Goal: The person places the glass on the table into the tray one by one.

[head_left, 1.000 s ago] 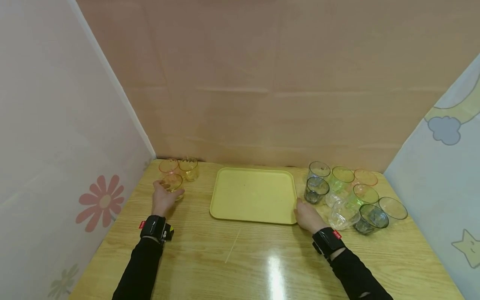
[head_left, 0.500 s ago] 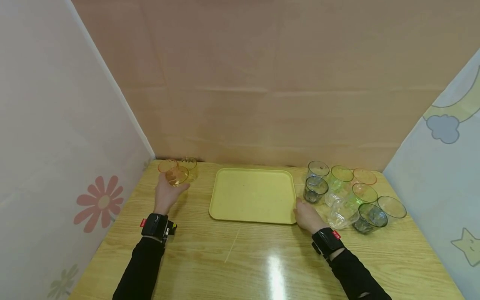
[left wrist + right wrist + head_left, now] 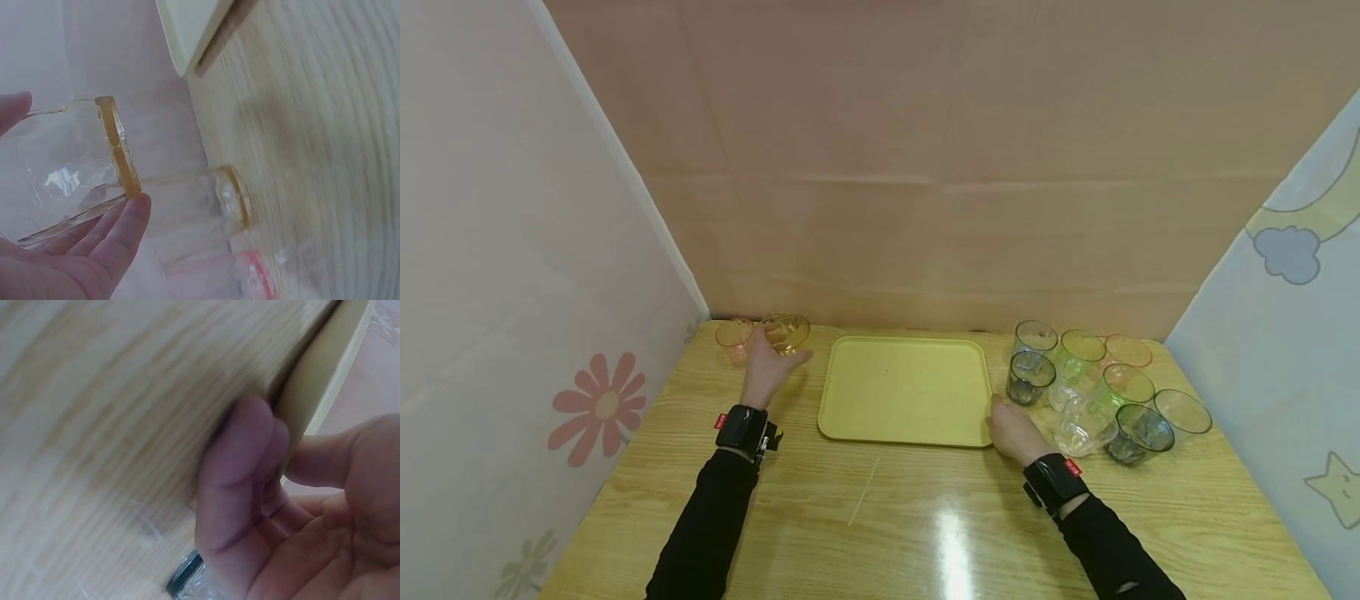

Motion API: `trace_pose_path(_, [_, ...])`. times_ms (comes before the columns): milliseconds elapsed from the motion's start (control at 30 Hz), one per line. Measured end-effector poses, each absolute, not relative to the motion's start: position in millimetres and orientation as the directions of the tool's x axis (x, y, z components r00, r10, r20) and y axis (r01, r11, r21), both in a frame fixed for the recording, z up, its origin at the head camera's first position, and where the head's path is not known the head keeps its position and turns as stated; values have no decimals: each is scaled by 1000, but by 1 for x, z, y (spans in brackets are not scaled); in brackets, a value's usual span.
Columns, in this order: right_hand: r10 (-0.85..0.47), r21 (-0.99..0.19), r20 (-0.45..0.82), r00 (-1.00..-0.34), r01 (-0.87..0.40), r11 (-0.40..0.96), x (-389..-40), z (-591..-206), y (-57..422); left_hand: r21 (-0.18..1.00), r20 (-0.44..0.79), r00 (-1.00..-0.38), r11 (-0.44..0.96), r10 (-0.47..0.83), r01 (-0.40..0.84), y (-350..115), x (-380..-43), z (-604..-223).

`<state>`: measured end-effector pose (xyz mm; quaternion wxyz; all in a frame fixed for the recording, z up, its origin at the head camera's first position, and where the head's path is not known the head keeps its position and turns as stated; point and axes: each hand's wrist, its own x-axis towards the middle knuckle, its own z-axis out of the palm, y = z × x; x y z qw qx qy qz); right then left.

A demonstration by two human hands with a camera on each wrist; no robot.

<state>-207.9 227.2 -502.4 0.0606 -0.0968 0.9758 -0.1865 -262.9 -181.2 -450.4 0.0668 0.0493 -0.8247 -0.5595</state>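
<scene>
My left hand [image 3: 769, 368] grips a clear amber-tinted glass tumbler [image 3: 69, 162], thumb on one side and fingers on the other. The tumbler is raised off the table, its thick base showing in the left wrist view. Behind it stand a second amber tumbler [image 3: 240, 197] and a pink-tinted tumbler [image 3: 261, 275]; in the head view the held one largely covers the second amber one. My right hand [image 3: 1017, 433] pinches the near right corner of a yellow tray [image 3: 902, 392], with the thumb over the rim and curled fingers [image 3: 231, 450] at its outer side.
On the right of the wooden table [image 3: 790, 517] is a cluster of tinted tumblers, including a dark grey one [image 3: 1032, 379], a green one [image 3: 1082, 348] and a clear one [image 3: 1084, 429]. A brown backdrop [image 3: 895, 250] rises behind, with pale walls on both sides.
My left hand has lifted the amber tumbler from the front of the left group and carried it right and a little back. The right hand and the tray stay in place.
</scene>
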Motion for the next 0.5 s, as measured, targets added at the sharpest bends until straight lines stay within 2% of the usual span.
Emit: trace_pose_path(500, [-222,-390,-73,-972,-177,904,-206,-498,228,888,1,-994,457,-106,-48,-158,-274,-457])
